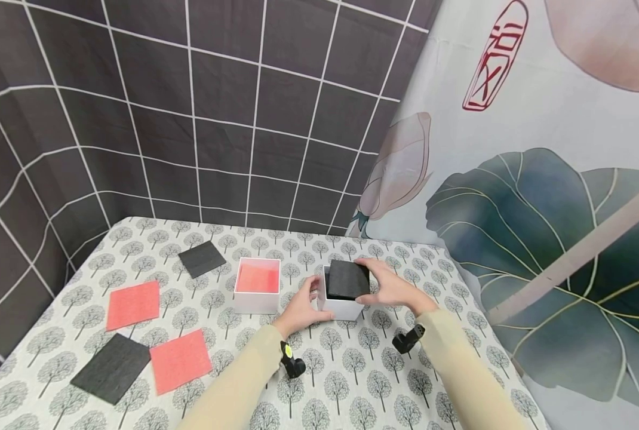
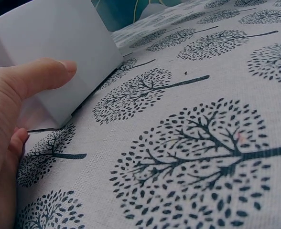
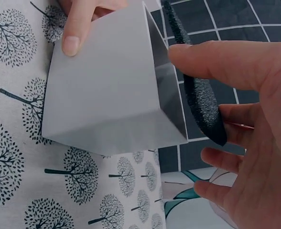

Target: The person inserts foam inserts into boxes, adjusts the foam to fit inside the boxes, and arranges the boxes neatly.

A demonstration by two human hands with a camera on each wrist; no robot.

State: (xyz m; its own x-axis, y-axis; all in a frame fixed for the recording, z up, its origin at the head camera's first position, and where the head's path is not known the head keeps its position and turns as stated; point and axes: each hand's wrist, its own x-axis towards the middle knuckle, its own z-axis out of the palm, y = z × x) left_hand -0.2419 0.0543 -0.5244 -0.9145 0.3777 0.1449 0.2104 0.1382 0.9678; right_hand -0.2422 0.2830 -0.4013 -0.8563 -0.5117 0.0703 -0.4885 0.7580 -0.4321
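Note:
My left hand [image 1: 302,307] grips a white open-topped box [image 1: 338,310], with the thumb flat on its front and fingers around its left side. In the left wrist view, the thumb [image 2: 54,74] presses on the box wall. Over the box's opening, my right hand [image 1: 392,283] pinches a folded black cloth [image 1: 350,279] by its right edge. The right wrist view shows this cloth [image 3: 205,105] bowed between thumb and fingers, at the box's open rim. Most of the box's inside is hidden by the cloth.
Left of the held box stands another white box [image 1: 256,303] with a red cloth [image 1: 255,279] inside. Two red squares [image 1: 133,304] [image 1: 181,361] and two black squares [image 1: 202,259] [image 1: 112,368] lie flat on the tree-print tablecloth [image 1: 330,364]. A dark gridded curtain [image 1: 223,143] hangs behind.

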